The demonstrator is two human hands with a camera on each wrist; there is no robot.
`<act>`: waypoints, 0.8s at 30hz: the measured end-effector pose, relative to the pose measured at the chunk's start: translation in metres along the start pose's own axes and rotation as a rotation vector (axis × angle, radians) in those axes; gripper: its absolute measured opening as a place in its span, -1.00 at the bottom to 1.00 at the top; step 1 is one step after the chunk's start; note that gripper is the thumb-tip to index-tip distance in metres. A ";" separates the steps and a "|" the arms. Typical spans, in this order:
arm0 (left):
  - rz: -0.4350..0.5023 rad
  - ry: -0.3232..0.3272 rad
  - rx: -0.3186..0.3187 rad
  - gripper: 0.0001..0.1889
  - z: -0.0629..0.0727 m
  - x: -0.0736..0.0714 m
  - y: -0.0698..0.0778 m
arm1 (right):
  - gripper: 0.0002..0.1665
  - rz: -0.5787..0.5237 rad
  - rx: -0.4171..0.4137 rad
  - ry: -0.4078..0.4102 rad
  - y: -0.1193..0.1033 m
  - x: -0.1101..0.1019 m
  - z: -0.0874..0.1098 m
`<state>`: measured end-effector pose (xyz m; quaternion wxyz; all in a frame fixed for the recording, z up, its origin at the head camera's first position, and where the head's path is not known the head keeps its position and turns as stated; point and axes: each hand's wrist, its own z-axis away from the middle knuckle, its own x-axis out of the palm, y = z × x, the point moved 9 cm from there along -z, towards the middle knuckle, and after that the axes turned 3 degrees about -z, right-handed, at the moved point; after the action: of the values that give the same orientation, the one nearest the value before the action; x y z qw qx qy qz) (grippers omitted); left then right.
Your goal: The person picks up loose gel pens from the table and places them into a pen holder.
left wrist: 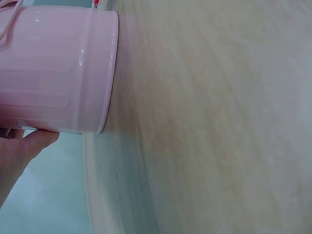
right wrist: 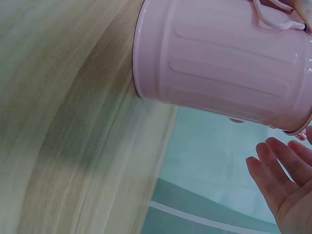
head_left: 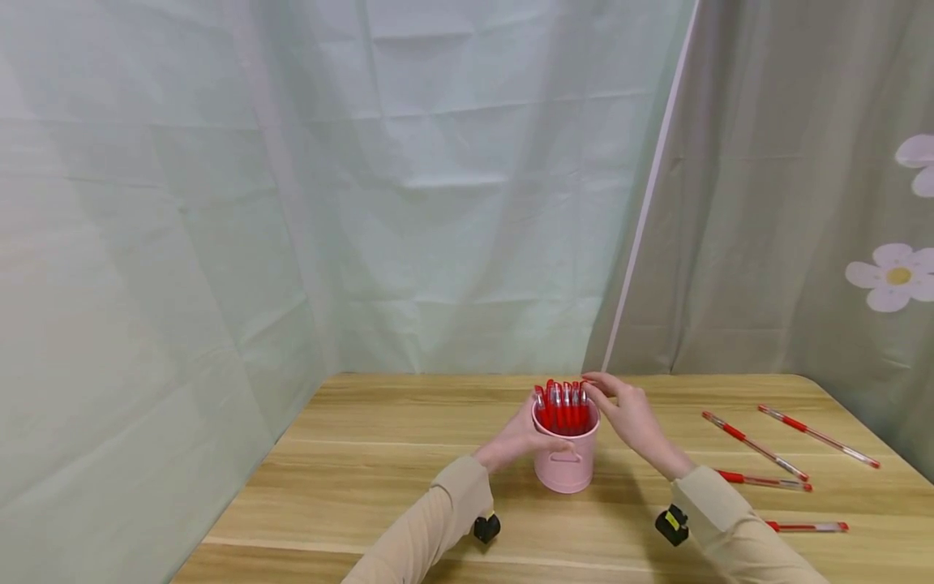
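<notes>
A pink bucket (head_left: 563,469) stands upright on the wooden table, packed with several red gel pens (head_left: 562,410), caps upward. My left hand (head_left: 520,438) grips it from the left, with the thumb across the front near the rim and handle. In the left wrist view, fingers (left wrist: 36,144) rest against the bucket's wall (left wrist: 48,63). My right hand (head_left: 631,414) is at the right rim, thumb and index finger pinching the top of the rightmost pen. In the right wrist view, this hand's other fingers (right wrist: 275,165) extend loosely beside the bucket (right wrist: 229,63).
Several more red pens lie spread on the right of the table, among them one pen (head_left: 755,444) and another pen (head_left: 817,435) farther right. Nearer the front is a pen (head_left: 810,527) partly hidden by my right sleeve (head_left: 718,507). Pale curtains (head_left: 474,203) hang behind the table (head_left: 365,454).
</notes>
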<state>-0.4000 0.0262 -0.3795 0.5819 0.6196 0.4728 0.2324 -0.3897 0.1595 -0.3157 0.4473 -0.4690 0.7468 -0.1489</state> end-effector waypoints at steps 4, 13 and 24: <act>-0.010 0.000 0.007 -0.13 0.000 -0.001 0.000 | -0.70 0.000 -0.001 0.007 0.001 -0.002 0.001; -0.012 0.013 0.012 -0.15 0.000 -0.001 0.000 | -0.66 0.040 0.024 -0.004 0.011 -0.009 0.003; -0.035 0.030 -0.027 -0.09 0.001 -0.005 -0.007 | -0.46 0.199 0.126 -0.096 0.040 -0.030 0.012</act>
<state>-0.4040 0.0204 -0.3846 0.5869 0.5997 0.4893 0.2378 -0.3979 0.2074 -0.3322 0.5237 -0.3701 0.7566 -0.1278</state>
